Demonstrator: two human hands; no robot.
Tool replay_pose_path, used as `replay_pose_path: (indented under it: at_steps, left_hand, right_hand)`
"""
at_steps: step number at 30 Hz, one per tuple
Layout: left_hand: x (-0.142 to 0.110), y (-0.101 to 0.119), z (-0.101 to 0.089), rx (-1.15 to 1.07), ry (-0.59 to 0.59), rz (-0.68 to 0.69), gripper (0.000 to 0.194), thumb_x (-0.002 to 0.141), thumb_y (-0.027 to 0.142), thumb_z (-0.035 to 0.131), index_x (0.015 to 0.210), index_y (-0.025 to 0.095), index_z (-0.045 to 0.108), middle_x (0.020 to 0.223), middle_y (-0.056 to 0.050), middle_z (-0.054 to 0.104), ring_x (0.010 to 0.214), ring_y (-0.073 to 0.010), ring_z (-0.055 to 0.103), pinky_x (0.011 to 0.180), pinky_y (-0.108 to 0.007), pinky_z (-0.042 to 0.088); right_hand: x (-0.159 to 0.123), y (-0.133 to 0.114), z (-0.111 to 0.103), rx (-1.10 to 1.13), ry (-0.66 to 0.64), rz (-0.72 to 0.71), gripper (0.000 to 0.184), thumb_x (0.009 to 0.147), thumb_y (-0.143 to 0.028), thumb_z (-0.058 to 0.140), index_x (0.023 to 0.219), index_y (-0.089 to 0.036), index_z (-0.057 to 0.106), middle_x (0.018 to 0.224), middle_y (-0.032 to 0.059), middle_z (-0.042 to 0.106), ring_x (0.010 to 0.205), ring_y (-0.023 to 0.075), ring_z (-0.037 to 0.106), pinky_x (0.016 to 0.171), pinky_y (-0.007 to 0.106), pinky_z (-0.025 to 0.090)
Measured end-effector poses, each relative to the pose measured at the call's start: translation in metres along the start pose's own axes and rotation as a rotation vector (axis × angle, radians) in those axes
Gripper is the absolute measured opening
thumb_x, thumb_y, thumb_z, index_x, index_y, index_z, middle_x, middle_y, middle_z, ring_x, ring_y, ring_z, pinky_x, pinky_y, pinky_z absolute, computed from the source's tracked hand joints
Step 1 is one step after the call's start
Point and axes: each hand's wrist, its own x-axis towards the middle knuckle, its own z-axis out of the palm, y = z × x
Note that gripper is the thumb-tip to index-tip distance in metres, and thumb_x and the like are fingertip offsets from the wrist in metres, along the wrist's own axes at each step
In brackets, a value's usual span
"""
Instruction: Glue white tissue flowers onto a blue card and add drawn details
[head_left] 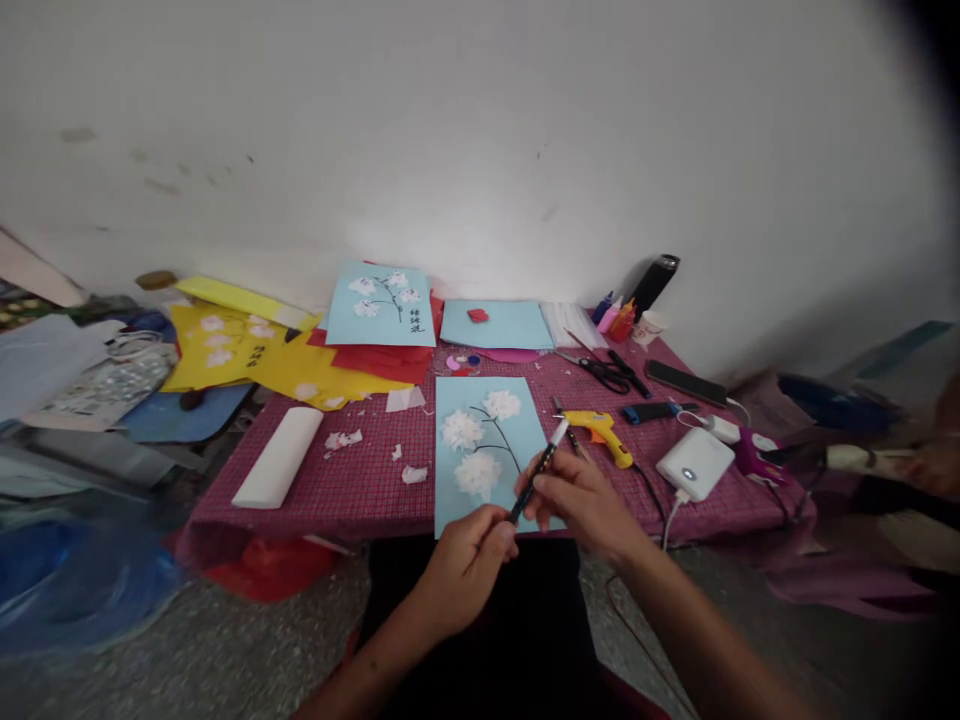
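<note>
Both my hands hold one black pen (537, 472) with a white tip, tilted up to the right. My left hand (466, 565) grips its lower end near my lap. My right hand (581, 500) pinches it higher up. Under the pen lies a light blue card (486, 450) with three white paper flowers and thin black stems, at the near edge of a low table covered in a magenta checked cloth (360, 480).
A yellow glue gun (600, 432), white power bank (696, 462), scissors (606, 372), black phone (685, 382) and small bottles (613, 318) lie on the right. Yellow, red and blue papers (315, 350) pile at the back left. A white block (279, 456) rests on the left edge. Another person's hand (937, 460) shows far right.
</note>
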Motion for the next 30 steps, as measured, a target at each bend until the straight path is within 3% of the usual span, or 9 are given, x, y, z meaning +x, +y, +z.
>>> replay_pose_path:
  at_steps: [3, 8, 11, 15, 21, 23, 27, 30]
  left_hand:
    - [-0.01, 0.001, 0.003, 0.062, -0.056, 0.018, 0.04, 0.102, 0.039, 0.036, 0.074, 0.018, 0.056, 0.069, 0.0, 0.057, 0.065, -0.0132, 0.054, 0.064, -0.025, 0.04]
    - [-0.03, -0.012, 0.012, -0.105, -0.154, -0.134, 0.043, 0.102, 0.047, 0.033, 0.082, 0.017, 0.057, 0.065, 0.001, 0.054, 0.059, -0.0123, 0.05, 0.058, -0.024, 0.037]
    - [-0.034, -0.019, 0.016, -0.246, -0.209, -0.198, 0.049, 0.101, 0.053, 0.03, 0.082, 0.016, 0.057, 0.062, 0.001, 0.053, 0.055, -0.0121, 0.048, 0.055, -0.024, 0.037]
    - [-0.032, -0.02, 0.017, -0.223, -0.167, -0.201, 0.049, 0.1, 0.055, 0.033, 0.076, 0.017, 0.054, 0.061, 0.001, 0.05, 0.056, -0.0123, 0.046, 0.057, -0.025, 0.037]
    - [-0.029, -0.025, 0.018, -0.284, -0.111, -0.223, 0.047, 0.099, 0.055, 0.035, 0.077, 0.018, 0.052, 0.057, 0.003, 0.047, 0.053, -0.012, 0.043, 0.054, -0.024, 0.035]
    - [-0.03, -0.027, 0.02, -0.303, -0.084, -0.241, 0.044, 0.098, 0.054, 0.038, 0.077, 0.018, 0.052, 0.056, 0.004, 0.047, 0.052, -0.0117, 0.042, 0.053, -0.024, 0.035]
    - [-0.032, -0.026, 0.023, -0.315, -0.039, -0.29, 0.043, 0.098, 0.052, 0.04, 0.075, 0.018, 0.05, 0.055, 0.004, 0.046, 0.051, -0.0114, 0.042, 0.052, -0.023, 0.034]
    - [-0.037, -0.024, 0.026, -0.3, -0.052, -0.277, 0.042, 0.098, 0.051, 0.042, 0.074, 0.018, 0.051, 0.057, 0.003, 0.048, 0.053, -0.0117, 0.045, 0.054, -0.024, 0.037]
  right_hand:
    - [-0.028, 0.018, 0.019, -0.017, -0.04, 0.001, 0.021, 0.089, -0.039, 0.065, 0.095, -0.019, 0.06, 0.075, -0.0006, 0.063, 0.061, 0.013, 0.062, 0.052, 0.024, 0.048]
    - [-0.057, 0.046, 0.035, -0.012, -0.002, 0.061, 0.029, 0.091, -0.047, 0.063, 0.096, -0.019, 0.059, 0.063, -0.0041, 0.057, 0.047, 0.008, 0.048, 0.045, 0.021, 0.038]
    - [-0.059, 0.059, 0.043, 0.043, 0.077, 0.093, 0.031, 0.091, -0.05, 0.061, 0.09, -0.019, 0.058, 0.056, -0.005, 0.055, 0.042, 0.0077, 0.045, 0.042, 0.02, 0.033]
    - [-0.053, 0.068, 0.051, 0.083, 0.168, 0.103, 0.03, 0.09, -0.048, 0.063, 0.085, -0.019, 0.057, 0.054, -0.0064, 0.053, 0.039, 0.0062, 0.042, 0.039, 0.018, 0.028]
    - [-0.045, 0.069, 0.053, 0.079, 0.16, 0.084, 0.028, 0.091, -0.045, 0.062, 0.086, -0.018, 0.058, 0.057, -0.0057, 0.054, 0.04, 0.0063, 0.043, 0.039, 0.018, 0.031]
    - [-0.046, 0.069, 0.049, 0.034, 0.23, 0.019, 0.025, 0.094, -0.043, 0.058, 0.092, -0.019, 0.059, 0.061, -0.0047, 0.056, 0.042, 0.0071, 0.045, 0.04, 0.019, 0.033]
    - [-0.052, 0.067, 0.039, -0.274, 0.516, -0.328, 0.025, 0.095, -0.028, 0.058, 0.119, -0.026, 0.057, 0.081, -0.0007, 0.063, 0.066, 0.013, 0.059, 0.061, 0.026, 0.049]
    - [-0.054, 0.068, 0.033, -0.604, 0.402, -0.491, 0.029, 0.092, -0.017, 0.057, 0.119, -0.027, 0.064, 0.095, 0.0047, 0.066, 0.086, 0.0185, 0.064, 0.078, 0.032, 0.052]
